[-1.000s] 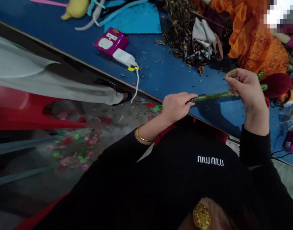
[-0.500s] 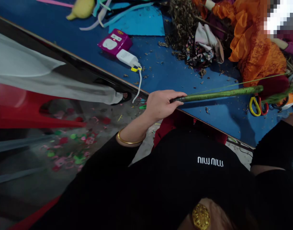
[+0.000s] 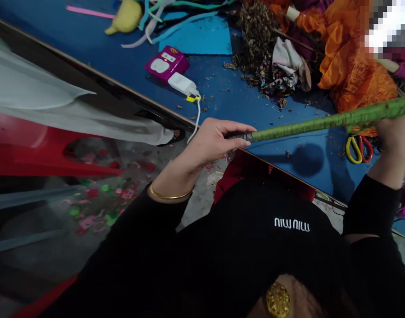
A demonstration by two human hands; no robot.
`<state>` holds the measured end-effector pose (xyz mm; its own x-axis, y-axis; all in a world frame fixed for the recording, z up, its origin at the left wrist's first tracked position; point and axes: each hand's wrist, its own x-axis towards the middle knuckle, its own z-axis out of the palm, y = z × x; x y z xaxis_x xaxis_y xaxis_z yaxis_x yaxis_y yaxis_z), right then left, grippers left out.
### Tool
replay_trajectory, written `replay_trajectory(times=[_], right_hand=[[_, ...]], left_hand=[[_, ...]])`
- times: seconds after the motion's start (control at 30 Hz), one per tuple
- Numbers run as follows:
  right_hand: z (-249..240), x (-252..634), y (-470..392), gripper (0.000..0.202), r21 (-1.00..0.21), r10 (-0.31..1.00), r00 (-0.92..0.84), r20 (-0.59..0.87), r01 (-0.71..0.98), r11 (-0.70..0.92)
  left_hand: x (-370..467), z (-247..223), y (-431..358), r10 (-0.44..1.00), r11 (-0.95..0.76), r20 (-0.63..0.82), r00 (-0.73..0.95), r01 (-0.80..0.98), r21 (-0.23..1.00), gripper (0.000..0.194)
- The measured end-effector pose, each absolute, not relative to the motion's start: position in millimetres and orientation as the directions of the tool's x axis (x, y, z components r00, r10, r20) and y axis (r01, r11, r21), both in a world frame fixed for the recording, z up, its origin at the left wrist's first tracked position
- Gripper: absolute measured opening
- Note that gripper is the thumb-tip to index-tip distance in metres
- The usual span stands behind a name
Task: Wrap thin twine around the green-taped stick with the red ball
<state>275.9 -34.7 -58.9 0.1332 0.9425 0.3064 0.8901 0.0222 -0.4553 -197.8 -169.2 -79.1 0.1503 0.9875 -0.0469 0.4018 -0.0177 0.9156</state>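
Observation:
A long green wrapped stick (image 3: 321, 123) runs from the middle of the view to the right edge, above the blue table. My left hand (image 3: 219, 137) pinches its dark, thin end between thumb and fingers, near the table's front edge. Behind and under the stick at the far right is my right hand (image 3: 392, 128); the stick covers most of its fingers, so its grip cannot be made out. Scissors (image 3: 354, 149) with yellow and red handles lie just left of my right forearm.
On the blue table (image 3: 222, 106) lie a purple socket block (image 3: 167, 64) with a white charger (image 3: 182, 83), a yellow gourd-like object (image 3: 125, 17), a light-blue sheet (image 3: 209, 37), dried plants (image 3: 260, 37) and orange cloth (image 3: 354, 75). A red chair (image 3: 30, 145) stands left.
The stick's far end has swung up and toward the camera, past the right edge. My right hand has come into view behind it. My left hand still grips the thin end.

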Motion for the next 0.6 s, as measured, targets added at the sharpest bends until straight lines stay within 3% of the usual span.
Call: replay_trajectory(times=[0.07, 0.13, 0.23, 0.33, 0.47, 0.6], right_hand=[[-51.5, 249.3, -55.0, 0.035, -0.307, 0.93, 0.147, 0.336, 0.951, -0.039], [-49.9, 210.2, -78.0, 0.024, -0.254, 0.955, 0.01, 0.297, 0.965, 0.069], [-67.1, 141.0, -109.5, 0.028, -0.607, 0.939, -0.284, 0.196, 0.716, 0.343], [-96.6, 86.4, -132.5, 0.039, -0.831, 0.886, -0.423, 0.191, 0.41, 0.376], [-116.1, 65.3, -157.5, 0.034, -0.886, 0.901, -0.377, 0.214, 0.312, 0.342], [-108.6, 72.5, -174.6, 0.042, -0.875, 0.892, -0.185, 0.412, 0.193, 0.444]], left_hand=[[-187.2, -75.8, -166.2, 0.99, -0.007, -0.04, 0.138, 0.325, 0.946, 0.036], [-175.2, -73.2, -162.1, 0.99, 0.005, -0.038, 0.138, 0.234, 0.972, 0.036], [-158.2, -69.8, -156.0, 0.983, 0.033, -0.056, 0.177, 0.13, 0.991, 0.037], [-147.3, -66.9, -151.8, 0.976, 0.036, -0.058, 0.211, 0.107, 0.994, 0.037], [-143.3, -65.7, -150.1, 0.976, 0.035, -0.059, 0.21, 0.116, 0.993, 0.038], [-138.8, -74.2, -149.9, 0.975, 0.057, -0.081, 0.205, 0.122, 0.991, 0.037]])
